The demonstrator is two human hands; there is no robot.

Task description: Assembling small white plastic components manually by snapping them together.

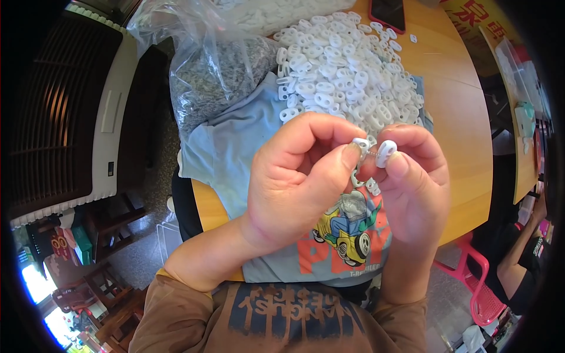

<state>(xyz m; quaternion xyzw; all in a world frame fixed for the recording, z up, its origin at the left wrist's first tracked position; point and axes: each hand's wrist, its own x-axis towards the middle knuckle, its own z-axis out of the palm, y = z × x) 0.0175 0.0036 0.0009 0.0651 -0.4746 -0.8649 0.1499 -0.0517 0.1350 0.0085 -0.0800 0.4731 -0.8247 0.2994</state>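
Note:
My left hand (306, 176) pinches a small white plastic cord-lock piece (361, 142) between thumb and forefinger. In my right hand (419, 182), thumb and forefinger grip a white oval cord-lock piece (386, 150) with two holes. A thin metal spring (372, 154) shows between the two pieces, which are held close together. Just below my fingers, a few more white pieces (372, 187) lie on the printed grey-blue shirt (282, 253). Beyond my hands rises a big heap of white two-hole pieces (347, 70). How the spring sits in either piece is partly hidden by my fingertips.
A clear plastic bag (215, 76) full of fine grey metallic bits stands left of the heap. At the far edge of the wooden table (459, 129) lies a phone (388, 13) in a red case. A pink chair (485, 294) and another person's arm (515, 273) are at the right.

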